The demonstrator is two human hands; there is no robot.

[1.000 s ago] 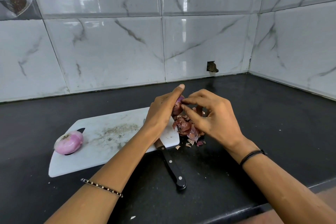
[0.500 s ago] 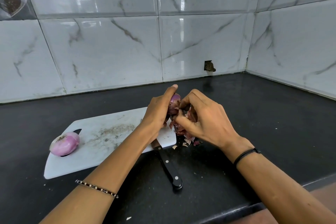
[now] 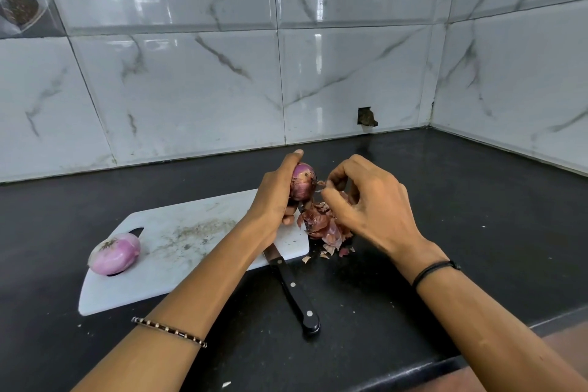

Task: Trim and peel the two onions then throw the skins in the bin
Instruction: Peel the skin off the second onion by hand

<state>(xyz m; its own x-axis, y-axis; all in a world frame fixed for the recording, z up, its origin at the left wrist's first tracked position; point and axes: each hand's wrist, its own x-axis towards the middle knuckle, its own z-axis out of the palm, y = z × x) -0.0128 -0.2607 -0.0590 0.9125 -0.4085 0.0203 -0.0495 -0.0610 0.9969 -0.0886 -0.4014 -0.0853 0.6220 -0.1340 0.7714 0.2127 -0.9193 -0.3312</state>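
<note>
At three o'clock of the board (image 3: 197, 251), peeling the second onion (image 3: 303, 182): gripping it with left hand (image 3: 273, 197), pinching a skin flake (image 3: 320, 183) with right hand (image 3: 372, 207) fingers (image 3: 332, 202); next, likely stripping the rest.

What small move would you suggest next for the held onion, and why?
Probably the right hand peels its pinched skin flake away and drops it on the skin pile; the onion in the left hand is partly covered in dark skin.
</note>
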